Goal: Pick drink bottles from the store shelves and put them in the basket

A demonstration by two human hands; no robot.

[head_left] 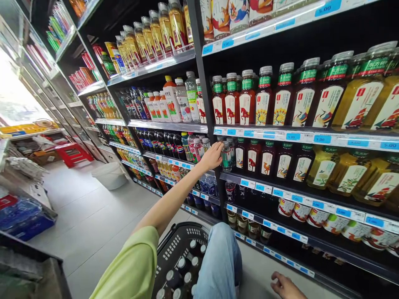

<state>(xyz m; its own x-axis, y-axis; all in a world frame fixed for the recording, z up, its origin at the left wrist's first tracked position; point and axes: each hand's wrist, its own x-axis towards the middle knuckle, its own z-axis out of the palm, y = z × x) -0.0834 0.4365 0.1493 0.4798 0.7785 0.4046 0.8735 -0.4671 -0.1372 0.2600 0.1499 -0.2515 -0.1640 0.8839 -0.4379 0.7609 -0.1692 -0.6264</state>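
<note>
My left hand (pixel 212 157) reaches to the black shelf upright, its fingers curled against a small clear bottle with a green label (pixel 227 160) at the left end of a shelf. The far side of the grip is hidden. Just right of it stand dark tea bottles with white labels (pixel 252 158). Low at the right, my right hand (pixel 286 287) hangs over the floor with nothing in it, fingers loosely bent and apart. Beside my jeans-clad knee, a black plastic basket (pixel 174 236) holds several capped bottles (pixel 183 265).
Larger tea bottles (pixel 297 104) line the shelf above, and cups (pixel 330 220) stand on a lower one. Cola bottles (pixel 168 143) fill the section to the left. A white bucket (pixel 109 176) and a red stool (pixel 73 155) are on the floor farther along the aisle.
</note>
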